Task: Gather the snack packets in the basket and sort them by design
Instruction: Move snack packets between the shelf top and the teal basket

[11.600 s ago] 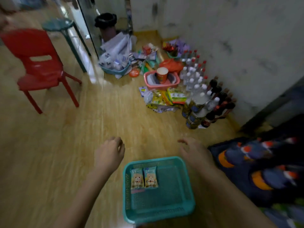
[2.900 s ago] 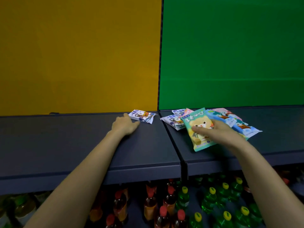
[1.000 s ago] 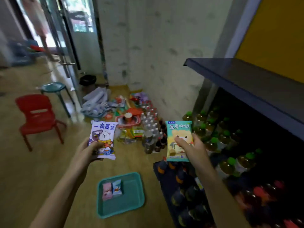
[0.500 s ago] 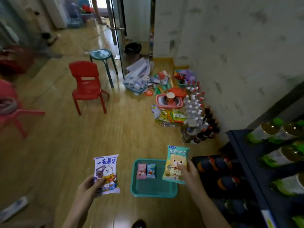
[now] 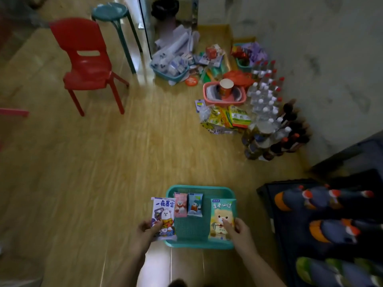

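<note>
pinched: white-purple foil packet (image 5: 163,214) in left hand (image 5: 145,230), green bear-print packet (image 5: 221,216) in right hand (image 5: 238,230) | advice: lay flat, in separate columns of teal mesh basket (image 5: 192,230)

Low in the frame, a teal mesh basket (image 5: 207,187) shows a pink packet (image 5: 179,205) with a white bear and a blue packet (image 5: 194,205). At its left edge is a white-and-purple packet (image 5: 163,214) printed with a white bear and dark blue lettering, and at its right a green packet (image 5: 222,212) with a tan bear. Upper left are a red chair (image 5: 87,59) and a teal stool (image 5: 109,12) on the yellow-brown wood-grain floor (image 5: 103,162), and upper right is a pink basin (image 5: 224,99).
</note>
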A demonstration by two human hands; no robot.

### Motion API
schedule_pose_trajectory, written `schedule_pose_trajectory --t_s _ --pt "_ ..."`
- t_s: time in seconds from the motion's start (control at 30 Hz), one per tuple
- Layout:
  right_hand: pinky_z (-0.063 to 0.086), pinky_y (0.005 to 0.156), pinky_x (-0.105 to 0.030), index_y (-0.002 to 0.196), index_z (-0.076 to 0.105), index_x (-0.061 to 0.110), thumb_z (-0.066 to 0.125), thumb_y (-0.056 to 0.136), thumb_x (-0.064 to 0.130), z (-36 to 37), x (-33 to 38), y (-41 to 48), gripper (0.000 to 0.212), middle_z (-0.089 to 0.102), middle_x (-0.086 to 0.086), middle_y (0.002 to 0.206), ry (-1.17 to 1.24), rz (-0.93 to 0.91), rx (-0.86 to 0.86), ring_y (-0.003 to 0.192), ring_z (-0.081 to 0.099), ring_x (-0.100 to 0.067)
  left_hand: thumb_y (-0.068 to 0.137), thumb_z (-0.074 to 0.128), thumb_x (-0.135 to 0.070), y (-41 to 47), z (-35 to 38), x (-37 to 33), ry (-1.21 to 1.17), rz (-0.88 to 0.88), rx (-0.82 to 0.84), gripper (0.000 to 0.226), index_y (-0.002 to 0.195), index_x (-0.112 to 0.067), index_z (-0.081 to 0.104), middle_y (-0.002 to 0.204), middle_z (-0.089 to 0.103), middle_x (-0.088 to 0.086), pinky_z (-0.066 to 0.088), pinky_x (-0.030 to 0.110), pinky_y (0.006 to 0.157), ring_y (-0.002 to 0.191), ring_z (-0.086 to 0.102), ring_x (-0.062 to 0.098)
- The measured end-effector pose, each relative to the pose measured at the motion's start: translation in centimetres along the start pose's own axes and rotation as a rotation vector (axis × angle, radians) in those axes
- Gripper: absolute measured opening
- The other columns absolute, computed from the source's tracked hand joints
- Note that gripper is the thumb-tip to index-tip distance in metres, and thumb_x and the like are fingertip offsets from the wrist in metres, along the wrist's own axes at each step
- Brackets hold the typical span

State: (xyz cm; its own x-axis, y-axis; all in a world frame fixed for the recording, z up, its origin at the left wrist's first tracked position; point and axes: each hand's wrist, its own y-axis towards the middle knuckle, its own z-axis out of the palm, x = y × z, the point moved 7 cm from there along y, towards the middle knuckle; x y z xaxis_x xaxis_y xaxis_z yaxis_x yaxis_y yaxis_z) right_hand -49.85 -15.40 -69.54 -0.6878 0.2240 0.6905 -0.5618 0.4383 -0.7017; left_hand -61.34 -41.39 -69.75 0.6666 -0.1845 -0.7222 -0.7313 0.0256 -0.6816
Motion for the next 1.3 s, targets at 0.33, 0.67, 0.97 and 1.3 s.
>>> schedule_pose_trajectory --t_s 0.33,0.67,0.97,1.3 --pt "0.048 0.074 -0.029 0.105 0.052 0.014 0.046 0.097 0.014 8.1 -14.1 23.4 0.010 0.062 -0.005 0.103 -0.097 -0.051 0.095 0.085 0.060 -0.014 0.076 0.072 0.000 23.3 6.4 16.6 0.073 0.005 -0.008 0.015 0.071 -0.001 0.058 0.072 0.065 0.016 0.048 0.022 0.050 0.064 0.062 0.021" --pt "0.050 0.081 -0.035 0.098 0.056 0.013 0.058 0.091 0.021 12.2 -19.5 34.7 0.011 0.063 -0.001 0.095 -0.318 -0.160 0.148 0.092 0.062 -0.019 0.073 0.077 -0.014 34.0 9.1 22.7 0.195 0.101 -0.093 0.016 0.075 -0.008 0.062 0.080 0.070 0.014 0.057 0.047 0.068 0.074 0.067 0.033" --pt "0.041 0.068 -0.029 0.094 0.044 0.015 0.055 0.088 0.043 11.5 -16.7 33.3 0.031 0.063 -0.006 0.106 -0.983 -0.240 -0.078 0.096 0.061 -0.024 0.079 0.067 -0.035 32.6 9.8 19.9 0.826 0.265 -0.210 0.028 0.090 -0.013 0.054 0.094 0.057 0.003 0.048 0.034 0.070 0.083 0.058 0.020" --pt "0.048 0.089 -0.035 0.117 0.056 0.019 0.052 0.091 0.026 1.1 0.5 19.4 0.027 0.055 0.003 0.117 -0.820 -0.470 -0.143 0.106 0.055 -0.015 0.091 0.054 -0.022 19.2 10.2 0.6 1.009 0.551 0.020 0.014 0.097 -0.012 0.062 0.095 0.068 0.002 0.044 0.026 0.063 0.074 0.057 0.013"
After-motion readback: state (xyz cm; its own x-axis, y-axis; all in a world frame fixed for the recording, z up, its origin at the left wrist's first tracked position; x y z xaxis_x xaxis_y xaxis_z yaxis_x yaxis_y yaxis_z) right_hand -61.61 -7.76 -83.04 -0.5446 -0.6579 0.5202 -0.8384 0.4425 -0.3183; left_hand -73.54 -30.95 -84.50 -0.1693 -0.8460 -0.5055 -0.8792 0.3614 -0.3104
